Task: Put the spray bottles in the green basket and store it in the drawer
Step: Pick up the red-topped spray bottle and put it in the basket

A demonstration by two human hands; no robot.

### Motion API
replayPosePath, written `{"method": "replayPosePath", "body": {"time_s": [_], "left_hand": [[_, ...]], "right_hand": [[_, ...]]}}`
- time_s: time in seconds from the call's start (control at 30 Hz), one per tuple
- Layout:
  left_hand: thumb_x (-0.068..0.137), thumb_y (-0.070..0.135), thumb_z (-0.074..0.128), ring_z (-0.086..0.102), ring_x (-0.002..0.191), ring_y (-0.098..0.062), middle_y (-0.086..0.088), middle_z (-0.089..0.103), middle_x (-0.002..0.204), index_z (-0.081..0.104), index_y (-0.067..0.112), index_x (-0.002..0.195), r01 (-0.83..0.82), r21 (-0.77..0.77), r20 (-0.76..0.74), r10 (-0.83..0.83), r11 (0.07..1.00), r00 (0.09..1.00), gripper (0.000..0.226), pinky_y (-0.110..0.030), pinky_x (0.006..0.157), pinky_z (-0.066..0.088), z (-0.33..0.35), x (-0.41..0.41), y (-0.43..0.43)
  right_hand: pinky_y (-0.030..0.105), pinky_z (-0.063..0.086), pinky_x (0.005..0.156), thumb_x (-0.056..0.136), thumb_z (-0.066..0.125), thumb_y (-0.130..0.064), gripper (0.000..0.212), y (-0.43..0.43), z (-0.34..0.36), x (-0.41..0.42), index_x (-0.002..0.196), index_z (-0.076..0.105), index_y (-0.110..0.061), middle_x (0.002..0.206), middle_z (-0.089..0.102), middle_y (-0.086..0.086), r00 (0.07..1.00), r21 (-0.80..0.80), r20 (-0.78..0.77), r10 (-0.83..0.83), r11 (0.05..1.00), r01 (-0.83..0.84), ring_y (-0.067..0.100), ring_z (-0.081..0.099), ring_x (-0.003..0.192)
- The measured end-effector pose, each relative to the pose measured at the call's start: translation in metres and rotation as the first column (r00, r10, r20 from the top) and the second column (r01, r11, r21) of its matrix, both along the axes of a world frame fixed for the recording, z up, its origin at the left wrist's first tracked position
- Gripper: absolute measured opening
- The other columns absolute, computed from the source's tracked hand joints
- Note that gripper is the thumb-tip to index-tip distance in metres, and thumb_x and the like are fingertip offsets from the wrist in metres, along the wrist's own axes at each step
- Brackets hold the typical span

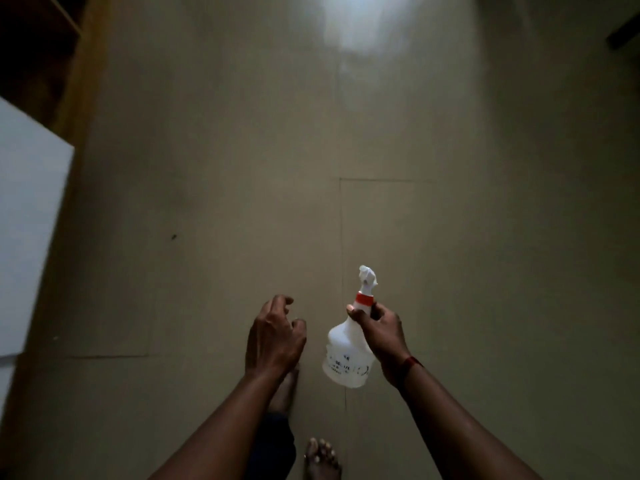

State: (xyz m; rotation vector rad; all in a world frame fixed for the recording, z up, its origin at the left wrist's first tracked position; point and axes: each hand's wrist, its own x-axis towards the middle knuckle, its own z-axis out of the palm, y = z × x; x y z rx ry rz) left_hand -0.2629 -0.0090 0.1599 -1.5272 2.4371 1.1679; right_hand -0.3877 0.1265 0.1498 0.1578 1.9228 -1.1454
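Bare feet (320, 455) stand at the bottom edge on the wide tiled floor (207, 202). Above them the white spray bottle (348, 351) hangs tilted in the air, the right hand (382, 332) wrapped around its shoulder under the orange collar. The left hand (273, 336) is empty, fingers loosely curled. No green basket shows; judging by that, carrying is in hand, and finding the basket comes next.

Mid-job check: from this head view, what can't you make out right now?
- Green basket and drawer: neither shows anywhere in the head view.
- Other spray bottles: none in view; only the one spray bottle held by the right hand.
- Bottle label: print too small and blurred to read.
- Bottle neck: partly covered by the right hand's fingers.
- Left hand: empty, fingers curled.
- Shelving, top left: cut off by the edge, too dark.
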Motion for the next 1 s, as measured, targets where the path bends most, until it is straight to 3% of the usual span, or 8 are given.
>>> {"method": "replayPosePath", "body": {"time_s": [0.1, 0.37, 0.47, 0.57, 0.77, 0.9, 1.0], "left_hand": [[0.080, 0.019, 0.060, 0.063, 0.091, -0.024, -0.007, 0.065, 0.108, 0.058, 0.018, 0.117, -0.038, -0.054, -0.005, 0.037, 0.998, 0.999, 0.037, -0.029, 0.074, 0.046, 0.060, 0.030, -0.008], [0.080, 0.025, 0.061, 0.062, 0.094, -0.026, -0.006, 0.065, 0.110, 0.057, 0.018, 0.117, -0.297, -0.216, 0.008, 0.306, 0.930, 0.952, 0.038, -0.030, 0.072, 0.045, 0.215, 0.161, -0.044], [0.079, 0.026, 0.062, 0.061, 0.095, -0.027, -0.007, 0.065, 0.109, 0.059, 0.018, 0.113, -0.437, -0.213, -0.007, 0.446, 0.874, 0.895, 0.035, -0.031, 0.072, 0.043, 0.252, 0.228, -0.046], [0.080, 0.030, 0.063, 0.061, 0.095, -0.022, -0.004, 0.065, 0.114, 0.059, 0.021, 0.114, -0.523, -0.165, -0.017, 0.528, 0.836, 0.849, 0.036, -0.029, 0.071, 0.040, 0.277, 0.298, -0.045], [0.082, 0.032, 0.065, 0.061, 0.101, -0.021, -0.004, 0.064, 0.116, 0.059, 0.020, 0.120, -0.712, -0.135, -0.064, 0.711, 0.689, 0.700, 0.041, -0.029, 0.076, 0.043, 0.299, 0.444, -0.063], [0.081, 0.030, 0.062, 0.062, 0.098, -0.025, -0.007, 0.066, 0.111, 0.059, 0.018, 0.118, -0.814, -0.114, -0.074, 0.812, 0.570, 0.579, 0.039, -0.030, 0.075, 0.044, 0.302, 0.539, -0.077], [0.085, 0.033, 0.060, 0.062, 0.098, -0.023, -0.005, 0.064, 0.113, 0.056, 0.021, 0.121, -0.881, -0.090, -0.070, 0.879, 0.465, 0.471, 0.038, -0.032, 0.076, 0.046, 0.307, 0.611, -0.081]], "right_hand": [[0.031, 0.054, 0.074, 0.082, 0.073, -0.033, 0.021, -0.012, 0.063, 0.030, 0.098, 0.070, -0.022, 0.093, 0.074, -0.003, 0.998, -0.064, -0.055, 0.040, 0.997, -0.044, 0.015, 0.070, 0.089], [0.050, 0.053, 0.090, 0.081, 0.074, -0.017, 0.017, -0.052, 0.211, 0.140, 0.097, 0.069, -0.021, 0.097, 0.074, 0.005, 0.984, -0.135, -0.046, 0.174, 0.975, -0.179, 0.025, 0.068, 0.097], [0.045, 0.054, 0.089, 0.081, 0.074, -0.011, 0.020, -0.077, 0.253, 0.199, 0.098, 0.069, -0.020, 0.098, 0.074, 0.003, 0.972, -0.191, -0.020, 0.235, 0.953, -0.234, 0.024, 0.068, 0.099], [0.032, 0.054, 0.078, 0.080, 0.074, -0.009, 0.021, -0.107, 0.290, 0.261, 0.092, 0.067, -0.025, 0.095, 0.073, -0.002, 0.947, -0.254, 0.018, 0.322, 0.917, -0.307, 0.018, 0.066, 0.096], [0.049, 0.057, 0.088, 0.075, 0.077, -0.012, 0.031, -0.183, 0.325, 0.386, 0.102, 0.067, -0.024, 0.102, 0.070, 0.003, 0.881, -0.278, 0.027, 0.472, 0.850, -0.447, 0.021, 0.066, 0.097], [0.038, 0.061, 0.070, 0.075, 0.079, -0.008, 0.033, -0.226, 0.334, 0.466, 0.103, 0.066, -0.019, 0.104, 0.069, 0.006, 0.839, -0.268, 0.000, 0.544, 0.808, -0.524, 0.024, 0.066, 0.098], [0.036, 0.061, 0.071, 0.074, 0.079, -0.008, 0.029, -0.256, 0.341, 0.531, 0.095, 0.067, -0.023, 0.101, 0.069, 0.005, 0.755, -0.235, -0.049, 0.653, 0.727, -0.645, 0.023, 0.066, 0.097]]}}
